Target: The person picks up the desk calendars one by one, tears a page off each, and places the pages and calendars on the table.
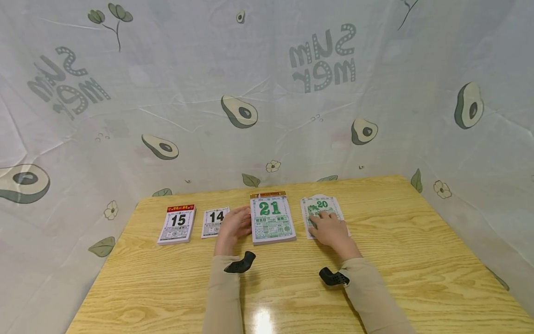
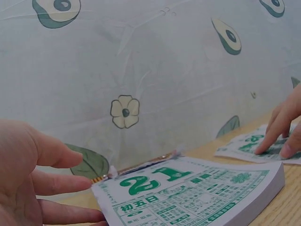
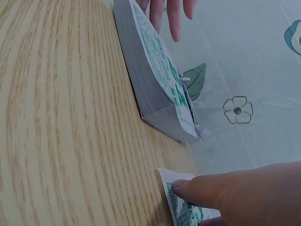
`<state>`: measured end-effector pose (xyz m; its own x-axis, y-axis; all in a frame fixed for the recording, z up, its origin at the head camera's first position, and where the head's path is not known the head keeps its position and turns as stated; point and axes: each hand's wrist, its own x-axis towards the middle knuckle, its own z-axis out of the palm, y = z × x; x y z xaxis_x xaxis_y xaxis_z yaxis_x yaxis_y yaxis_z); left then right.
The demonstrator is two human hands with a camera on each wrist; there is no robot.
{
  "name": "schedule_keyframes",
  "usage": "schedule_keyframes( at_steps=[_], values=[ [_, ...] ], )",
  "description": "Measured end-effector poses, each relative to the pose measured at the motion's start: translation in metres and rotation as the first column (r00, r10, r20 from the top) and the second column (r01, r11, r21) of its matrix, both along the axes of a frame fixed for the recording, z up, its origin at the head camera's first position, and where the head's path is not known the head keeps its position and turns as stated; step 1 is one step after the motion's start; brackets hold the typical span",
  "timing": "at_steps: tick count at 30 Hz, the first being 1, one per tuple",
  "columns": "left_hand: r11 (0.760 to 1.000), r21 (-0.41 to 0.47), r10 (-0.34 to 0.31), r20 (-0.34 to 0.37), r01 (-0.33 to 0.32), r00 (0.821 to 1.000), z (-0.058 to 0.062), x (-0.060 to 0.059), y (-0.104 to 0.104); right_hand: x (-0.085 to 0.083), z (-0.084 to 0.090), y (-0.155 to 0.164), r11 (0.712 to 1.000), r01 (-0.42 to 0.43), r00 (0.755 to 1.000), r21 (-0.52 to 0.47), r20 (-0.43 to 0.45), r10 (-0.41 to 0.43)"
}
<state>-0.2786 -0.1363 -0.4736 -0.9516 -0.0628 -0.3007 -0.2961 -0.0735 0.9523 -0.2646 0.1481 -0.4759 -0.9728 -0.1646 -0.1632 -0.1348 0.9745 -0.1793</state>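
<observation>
A thick tear-off calendar (image 1: pixel 273 225) with a green 21 lies in the middle of the table. Beside its left edge is my left hand (image 1: pixel 235 226), fingers extended and fingertips right at the pad's side. A loose calendar page (image 1: pixel 322 204) with a green 20 lies to the right, its top edge torn unevenly. My right hand (image 1: pixel 331 230) rests on that page, thumb and fingers spread over its lower part. In the right wrist view the thumb (image 3: pixel 197 187) presses near the page's edge.
A smaller calendar pad (image 1: pixel 177 227) showing 15 lies at the far left. Between it and my left hand is a loose page (image 1: pixel 212 220) with 14, partly covered by that hand. Behind the wooden table (image 1: pixel 283 278) hangs a printed curtain (image 1: pixel 200 69).
</observation>
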Motion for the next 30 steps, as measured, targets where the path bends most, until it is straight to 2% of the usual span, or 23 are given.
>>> schedule_keyframes(
  at_steps=[13, 19, 24, 30],
  values=[
    [0.999, -0.050, -0.002, -0.010, 0.002, 1.000, 0.004, 0.002, 0.005, 0.001, 0.002, -0.002, 1.000, -0.017, 1.000, -0.016, -0.001, 0.017],
    [0.999, -0.040, -0.006, -0.031, 0.005, 1.000, 0.006, 0.004, 0.003, 0.000, 0.001, -0.003, 0.999, -0.024, 1.000, -0.024, -0.006, 0.024],
    [0.999, -0.033, -0.001, -0.045, -0.001, 0.999, 0.011, 0.006, 0.002, -0.002, 0.001, -0.003, 0.998, -0.020, 0.999, -0.059, -0.032, 0.019],
    [0.997, -0.076, 0.011, -0.076, -0.017, 0.997, 0.020, 0.010, 0.001, -0.005, 0.003, 0.000, 0.997, -0.015, 0.995, -0.080, -0.104, 0.007]
  ],
)
